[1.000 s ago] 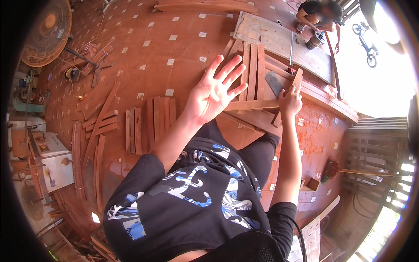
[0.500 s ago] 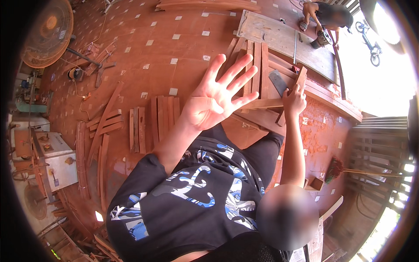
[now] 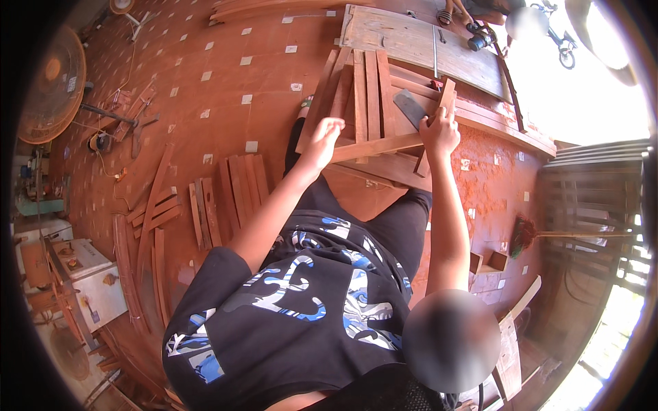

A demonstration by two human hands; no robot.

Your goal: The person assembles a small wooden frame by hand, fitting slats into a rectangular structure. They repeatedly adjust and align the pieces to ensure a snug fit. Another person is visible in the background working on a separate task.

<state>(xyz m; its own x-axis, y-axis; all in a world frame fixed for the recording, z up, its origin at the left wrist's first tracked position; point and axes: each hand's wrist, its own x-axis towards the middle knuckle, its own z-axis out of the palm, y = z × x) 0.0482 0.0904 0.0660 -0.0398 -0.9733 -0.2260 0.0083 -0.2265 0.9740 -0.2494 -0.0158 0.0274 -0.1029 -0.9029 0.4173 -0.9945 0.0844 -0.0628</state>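
Observation:
My left hand [image 3: 321, 145] is beside the left end of a long reddish wooden strip [image 3: 377, 146], its fingers loosely bent toward the right and nothing seen in them. Whether it touches the strip is hard to tell. My right hand [image 3: 441, 133] is closed around a wooden bar [image 3: 447, 94] that slants across the strip's right end. Against that bar lies a broad grey metal blade [image 3: 409, 107]; the two look like a wooden-stocked square. Beneath them, several reddish boards [image 3: 371, 96] lie side by side on more timber.
A wide plank [image 3: 397, 41] lies beyond the boards, where another person's hand is at a dark power tool [image 3: 480, 35]. More wooden strips [image 3: 241, 185] lie on the tiled floor at left, near a standing fan [image 3: 53, 82]. A broom [image 3: 524, 233] is at right.
My left hand has come down from its raised, spread pose toward the strip's left end, fingers drawn together. The right hand keeps its hold. The whole view has shifted slightly.

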